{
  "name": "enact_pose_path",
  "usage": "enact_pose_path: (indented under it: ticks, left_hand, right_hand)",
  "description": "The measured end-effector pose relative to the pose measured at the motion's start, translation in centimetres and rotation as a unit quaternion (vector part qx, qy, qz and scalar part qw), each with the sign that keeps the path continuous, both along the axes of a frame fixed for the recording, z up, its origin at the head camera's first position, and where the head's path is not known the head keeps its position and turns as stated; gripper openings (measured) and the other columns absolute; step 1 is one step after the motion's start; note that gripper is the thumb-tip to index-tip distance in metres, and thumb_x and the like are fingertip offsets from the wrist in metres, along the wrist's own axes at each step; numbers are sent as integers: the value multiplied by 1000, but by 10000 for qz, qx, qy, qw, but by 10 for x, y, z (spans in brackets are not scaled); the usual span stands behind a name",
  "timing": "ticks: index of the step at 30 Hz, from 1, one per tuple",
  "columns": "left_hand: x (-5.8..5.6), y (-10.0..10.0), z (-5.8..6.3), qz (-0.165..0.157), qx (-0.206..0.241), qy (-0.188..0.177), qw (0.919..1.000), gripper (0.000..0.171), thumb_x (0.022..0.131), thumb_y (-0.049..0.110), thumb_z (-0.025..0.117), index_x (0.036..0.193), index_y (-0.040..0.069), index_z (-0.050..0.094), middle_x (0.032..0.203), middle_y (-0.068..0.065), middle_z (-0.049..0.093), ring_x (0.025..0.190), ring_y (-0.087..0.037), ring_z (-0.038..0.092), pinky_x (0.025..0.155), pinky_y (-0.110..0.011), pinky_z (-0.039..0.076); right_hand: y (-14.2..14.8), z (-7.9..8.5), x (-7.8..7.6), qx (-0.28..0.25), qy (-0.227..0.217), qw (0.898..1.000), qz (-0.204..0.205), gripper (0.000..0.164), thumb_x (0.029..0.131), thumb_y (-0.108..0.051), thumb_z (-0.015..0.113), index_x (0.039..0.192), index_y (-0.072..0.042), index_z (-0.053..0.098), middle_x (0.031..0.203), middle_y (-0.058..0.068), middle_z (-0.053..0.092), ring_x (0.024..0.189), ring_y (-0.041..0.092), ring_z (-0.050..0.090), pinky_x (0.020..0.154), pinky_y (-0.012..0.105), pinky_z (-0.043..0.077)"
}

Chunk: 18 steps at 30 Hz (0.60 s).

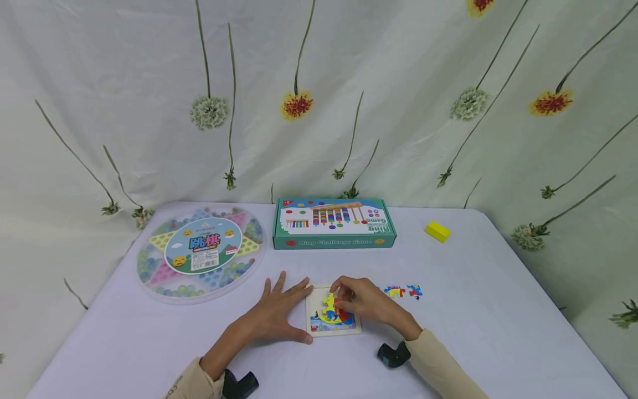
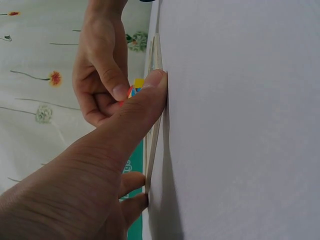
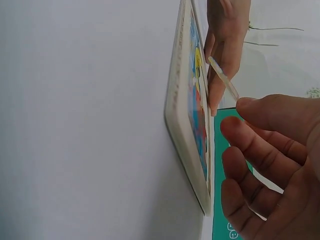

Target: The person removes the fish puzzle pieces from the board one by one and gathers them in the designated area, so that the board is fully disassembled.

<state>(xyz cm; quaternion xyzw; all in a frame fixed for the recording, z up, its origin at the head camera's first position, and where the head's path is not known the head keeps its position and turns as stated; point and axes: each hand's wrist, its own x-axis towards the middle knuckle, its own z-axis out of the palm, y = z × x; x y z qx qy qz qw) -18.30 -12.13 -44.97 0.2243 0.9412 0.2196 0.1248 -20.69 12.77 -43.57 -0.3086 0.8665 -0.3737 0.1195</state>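
Observation:
A small wooden jigsaw board [image 1: 333,333] with a pale frame lies on the table, a blue, yellow and red picture partly filling it. My left hand [image 1: 280,313] is spread along its left side, thumb at the near corner and fingertips at the far edge. Over the board, my right hand [image 1: 366,299] pinches a thin jigsaw piece [image 3: 225,79] between thumb and index finger. In the right wrist view that piece is tilted and seen edge-on, so its printed face is hidden. Beyond the right hand lie loose jigsaw pieces [image 1: 395,291], one partly hidden by it.
Behind the board stands a green Ring Challenge Game box [image 1: 334,243]. To the back left is a round clear-lidded Chinese checkers set [image 1: 203,245] with marbles inside. A yellow block [image 1: 437,231] sits at the back right. A flower-print cloth [image 1: 399,66] hangs behind the table.

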Motion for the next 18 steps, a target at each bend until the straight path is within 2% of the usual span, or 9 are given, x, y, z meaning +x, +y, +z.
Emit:
enact_pose_path:
  ticks: [10, 18]
  left_hand:
    - [-1, -1, -2, -52, 23, 17, 10000, 104, 61, 68, 77, 147, 23, 39, 158, 4, 25, 145, -45, -4, 110, -67, -7]
    - [-1, -2, -2, -110, 129, 48, 9998, 104, 61, 68, 77, 147, 22, 39, 158, 4, 25, 144, -46, -4, 110, -68, -7]
  right_hand:
    - [3, -1, -1, -32, -23, 10000, 83, 22, 90, -8, 66, 112, -8, 62, 80, -8, 59, 73, 8, 53, 69, 19, 48]
    - [11, 3, -1, -126, 61, 9998, 124, 23, 89, -9, 67, 112, -10, 63, 81, -8, 61, 76, 7, 56, 76, 20, 51]
